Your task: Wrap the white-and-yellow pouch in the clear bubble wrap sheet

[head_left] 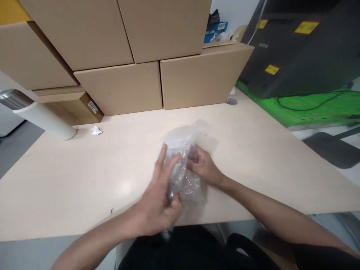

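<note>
A crumpled clear plastic bag (184, 144) lies on the light wooden table (84, 180), near its front edge. My left hand (159, 198) grips the bag's near left side, fingers pointing up along it and thumb pressed against the plastic. My right hand (204, 165) pinches the bag's right side, its fingers curled into the plastic. Something dark shows faintly inside the bag, but I cannot make out what it is.
Stacked cardboard boxes (123, 88) line the back of the table. A white cylinder (46, 120) lies at the left, with a small crumpled white scrap (96, 130) near it. A black machine (303, 45) on a green mat (315, 107) stands at the right.
</note>
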### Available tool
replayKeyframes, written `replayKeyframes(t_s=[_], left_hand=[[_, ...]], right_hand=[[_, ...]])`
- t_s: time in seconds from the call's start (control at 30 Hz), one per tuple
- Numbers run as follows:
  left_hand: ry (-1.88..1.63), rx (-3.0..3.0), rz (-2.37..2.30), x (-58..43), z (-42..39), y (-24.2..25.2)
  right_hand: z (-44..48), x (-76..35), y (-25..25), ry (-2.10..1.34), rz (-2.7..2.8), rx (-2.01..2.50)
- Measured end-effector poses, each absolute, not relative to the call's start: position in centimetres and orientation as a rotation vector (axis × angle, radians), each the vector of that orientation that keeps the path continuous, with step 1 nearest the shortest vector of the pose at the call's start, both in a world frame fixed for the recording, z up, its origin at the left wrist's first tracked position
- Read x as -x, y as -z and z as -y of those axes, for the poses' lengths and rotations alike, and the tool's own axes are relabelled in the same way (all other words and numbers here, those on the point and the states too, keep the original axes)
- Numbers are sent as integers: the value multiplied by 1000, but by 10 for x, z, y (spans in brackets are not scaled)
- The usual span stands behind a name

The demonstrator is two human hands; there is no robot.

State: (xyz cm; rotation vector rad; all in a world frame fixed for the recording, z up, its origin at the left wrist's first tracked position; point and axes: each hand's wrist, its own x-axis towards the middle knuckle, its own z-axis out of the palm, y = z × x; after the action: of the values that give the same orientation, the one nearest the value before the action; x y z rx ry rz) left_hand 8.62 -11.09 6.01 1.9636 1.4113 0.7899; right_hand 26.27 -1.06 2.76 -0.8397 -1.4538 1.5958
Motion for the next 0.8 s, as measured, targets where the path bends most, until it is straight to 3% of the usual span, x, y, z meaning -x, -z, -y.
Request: replayKeyframes(t_s=[0.2,0.3,0.4,0.53,0.67,0.8], left_hand=[[-1258,-1386,-1484,-10,91,-55],[-1170,-1355,-1682,10,87,-36],[-888,-1794,-1882,3,95,-22],[-590,-2388,-1757,-20,103,-12],[-1020,-2298,-1820,-13,107,-13],[-1626,-1571,-2013,24,118,-16]], right_hand=[[-9,-273,-30,-1648,1182,979],[-21,-278,-31,-1659,1051,1035],[-32,-283,-27,-1645,1006,1084],[-38,-287,-23,-1617,1008,1140],[-41,-291,-24,-1588,1048,1144],[-50,-300,-23,-1583,1074,1144]])
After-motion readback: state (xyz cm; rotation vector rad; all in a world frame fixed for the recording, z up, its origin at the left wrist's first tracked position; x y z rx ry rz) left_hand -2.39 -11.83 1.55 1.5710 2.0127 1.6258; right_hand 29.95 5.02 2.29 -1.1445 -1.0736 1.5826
